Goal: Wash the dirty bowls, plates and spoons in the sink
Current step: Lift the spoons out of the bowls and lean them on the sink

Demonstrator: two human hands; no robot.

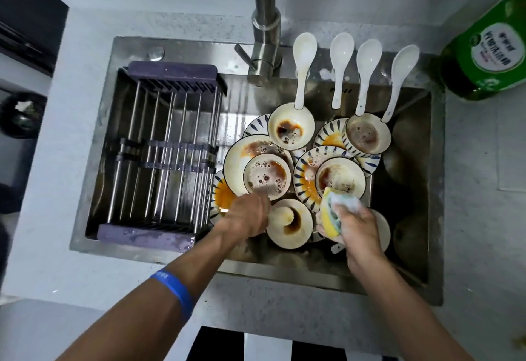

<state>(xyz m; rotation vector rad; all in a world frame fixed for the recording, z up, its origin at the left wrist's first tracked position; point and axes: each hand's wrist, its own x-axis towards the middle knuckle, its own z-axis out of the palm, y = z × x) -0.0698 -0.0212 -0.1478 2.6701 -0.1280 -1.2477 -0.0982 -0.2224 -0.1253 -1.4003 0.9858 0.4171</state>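
1. A pile of dirty cream ceramic bowls (267, 176) and blue-striped round plates (306, 174) is lying in the right part of the stainless steel sink (410, 289), the bowls sitting on and overlapping the plates; all are carrying brown sauce, orange grease and soap bubbles.
2. Four white ceramic soup spoons (302, 69) are resting in a row on the sink's back ledge, scoops up on the rim and handles pointing down toward the bowls.
3. The left hand (249, 215) is reaching into the pile, fingers curling at the near rim of the bubbly bowl; whether it is actually gripping that rim cannot be told.
4. The right hand (355, 227) is clutching a soapy yellow-and-green sponge (331, 215), pressing it just beside the near edge of a stained bowl on a striped plate.
5. A blue wristband (178, 292) is circling the left forearm.
6. A steel tap (264, 19) is rising behind the sink.
7. A purple-ended wire draining rack (162, 150) is spanning the left part of the sink.
8. A green dish-soap bottle (489, 47) is standing on the counter at the far right; its white label is showing writing too blurred to read.
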